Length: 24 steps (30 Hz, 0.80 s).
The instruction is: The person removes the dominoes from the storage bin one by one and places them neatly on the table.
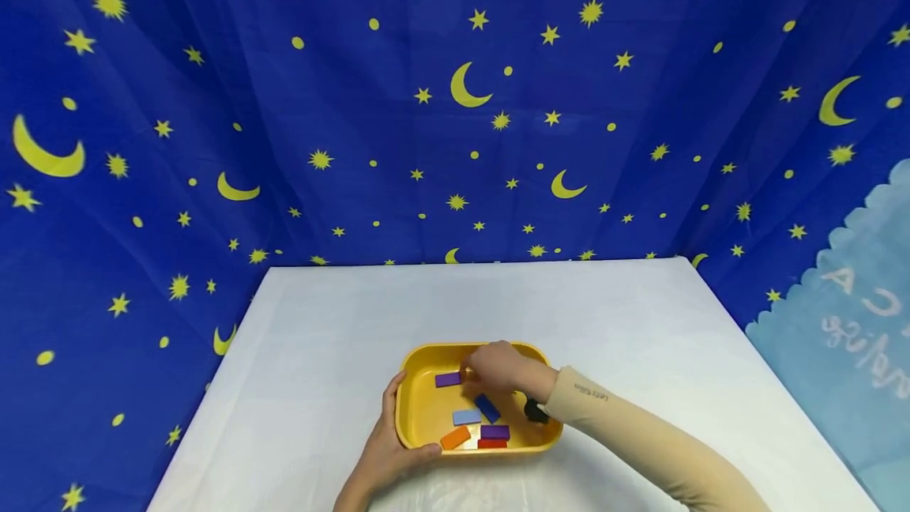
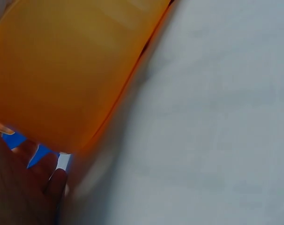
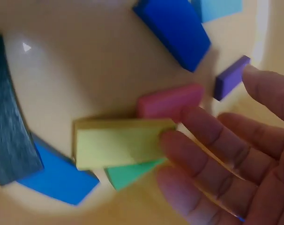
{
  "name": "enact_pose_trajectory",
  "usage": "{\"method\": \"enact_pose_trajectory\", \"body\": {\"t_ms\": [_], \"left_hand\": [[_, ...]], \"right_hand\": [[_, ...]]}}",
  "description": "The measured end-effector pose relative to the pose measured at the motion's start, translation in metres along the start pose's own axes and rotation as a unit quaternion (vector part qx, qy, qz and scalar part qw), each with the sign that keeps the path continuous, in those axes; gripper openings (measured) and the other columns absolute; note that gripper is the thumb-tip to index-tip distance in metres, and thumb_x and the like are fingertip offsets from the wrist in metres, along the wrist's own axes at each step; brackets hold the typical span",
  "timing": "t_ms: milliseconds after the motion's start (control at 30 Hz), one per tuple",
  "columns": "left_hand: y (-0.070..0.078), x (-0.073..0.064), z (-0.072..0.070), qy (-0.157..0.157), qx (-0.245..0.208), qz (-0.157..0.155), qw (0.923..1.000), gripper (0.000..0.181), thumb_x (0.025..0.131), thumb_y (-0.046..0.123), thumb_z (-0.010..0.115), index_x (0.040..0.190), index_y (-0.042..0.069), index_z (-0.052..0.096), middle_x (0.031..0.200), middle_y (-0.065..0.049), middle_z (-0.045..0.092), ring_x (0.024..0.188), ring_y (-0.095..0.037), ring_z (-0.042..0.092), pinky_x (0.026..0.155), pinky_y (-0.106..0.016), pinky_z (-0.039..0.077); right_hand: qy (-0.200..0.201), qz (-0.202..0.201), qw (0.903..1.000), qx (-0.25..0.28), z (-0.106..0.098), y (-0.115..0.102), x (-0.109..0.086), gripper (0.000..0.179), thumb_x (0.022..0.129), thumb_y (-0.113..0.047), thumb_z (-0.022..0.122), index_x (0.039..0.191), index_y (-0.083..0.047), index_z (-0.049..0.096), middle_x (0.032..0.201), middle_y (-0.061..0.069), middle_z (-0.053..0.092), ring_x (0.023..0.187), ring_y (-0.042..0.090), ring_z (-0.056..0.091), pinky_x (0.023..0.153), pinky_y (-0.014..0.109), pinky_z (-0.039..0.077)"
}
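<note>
A yellow plastic tub (image 1: 425, 405) holds several flat coloured blocks. My left hand (image 1: 387, 447) grips its left end, thumb at the front rim and fingers along the outer side; the left wrist view shows the tub's wall (image 2: 62, 75) beside the fingers. Inside the tub, my right hand (image 1: 501, 368) reaches down with spread fingers. In the right wrist view, its fingertips are at a yellow block (image 3: 121, 144) and a pink block (image 3: 170, 102), pinching neither. A green block (image 3: 132, 174) lies partly under the yellow one. The thumb is near a purple block (image 3: 231, 78).
Elsewhere in the tub lie a dark blue block (image 1: 486, 408), a light blue block (image 1: 467, 417), an orange block (image 1: 456, 438), another purple block (image 1: 494, 432) and a red block (image 1: 492, 444). The tub stands on a white-covered table (image 1: 341, 322), before a blue star-patterned curtain (image 1: 398, 133).
</note>
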<state>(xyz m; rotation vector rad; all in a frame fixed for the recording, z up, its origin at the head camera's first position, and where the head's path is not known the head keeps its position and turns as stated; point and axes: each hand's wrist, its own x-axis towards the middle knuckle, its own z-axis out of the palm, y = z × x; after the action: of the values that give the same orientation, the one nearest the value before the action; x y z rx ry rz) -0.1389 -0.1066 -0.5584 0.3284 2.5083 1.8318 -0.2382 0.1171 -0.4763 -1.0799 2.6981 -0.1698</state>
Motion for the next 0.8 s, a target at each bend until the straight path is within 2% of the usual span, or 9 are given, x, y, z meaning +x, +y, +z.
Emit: {"method": "enact_pose_trajectory", "body": {"t_ms": [133,300,500,633,800], "left_hand": [[0.001,-0.001,0.001,-0.003,0.009,0.002,1.0,0.115,0.064,0.026,0.088,0.15,0.03,0.012,0.141,-0.021,0.039,0.115,-0.029,0.049,0.09,-0.048,0.039],[0.0,-0.001,0.0,-0.001,0.019,0.009,0.9998,0.115,0.064,0.027,0.088,0.15,0.028,0.012,0.139,-0.021,0.041,0.112,-0.027,0.051,0.089,-0.045,0.041],[0.0,-0.001,0.0,0.002,0.005,0.003,1.0,0.114,0.063,0.029,0.087,0.149,0.031,0.013,0.138,-0.018,0.043,0.11,-0.024,0.053,0.087,-0.043,0.042],[0.0,-0.001,0.0,0.005,0.01,0.003,0.9999,0.113,0.062,0.03,0.088,0.149,0.031,0.014,0.14,-0.018,0.041,0.114,-0.026,0.05,0.091,-0.047,0.039],[0.0,0.0,0.0,0.008,0.014,0.002,0.9999,0.113,0.062,0.03,0.087,0.149,0.032,0.014,0.14,-0.017,0.041,0.113,-0.025,0.05,0.09,-0.045,0.04]], "right_hand": [[0.029,-0.007,0.9995,0.005,0.009,-0.001,0.001,0.019,0.088,-0.029,0.069,0.093,-0.011,0.064,0.062,-0.009,0.049,0.054,0.007,0.044,0.055,0.024,0.041],[0.068,-0.011,0.9976,-0.001,0.023,-0.001,0.003,0.027,0.089,-0.032,0.068,0.1,-0.008,0.062,0.06,-0.008,0.047,0.049,0.006,0.044,0.05,0.024,0.04],[0.107,-0.007,0.9942,0.002,0.036,0.001,0.003,0.025,0.09,-0.034,0.066,0.101,-0.013,0.058,0.058,-0.01,0.045,0.046,0.005,0.041,0.045,0.023,0.036],[0.129,-0.005,0.9913,0.025,0.04,0.002,0.003,0.023,0.09,-0.032,0.067,0.098,-0.013,0.057,0.059,-0.009,0.047,0.048,0.006,0.042,0.045,0.024,0.035],[0.134,0.0,0.9888,0.065,0.043,0.001,0.005,0.022,0.089,-0.029,0.068,0.096,-0.012,0.057,0.061,-0.009,0.047,0.05,0.007,0.043,0.047,0.024,0.036]]}}
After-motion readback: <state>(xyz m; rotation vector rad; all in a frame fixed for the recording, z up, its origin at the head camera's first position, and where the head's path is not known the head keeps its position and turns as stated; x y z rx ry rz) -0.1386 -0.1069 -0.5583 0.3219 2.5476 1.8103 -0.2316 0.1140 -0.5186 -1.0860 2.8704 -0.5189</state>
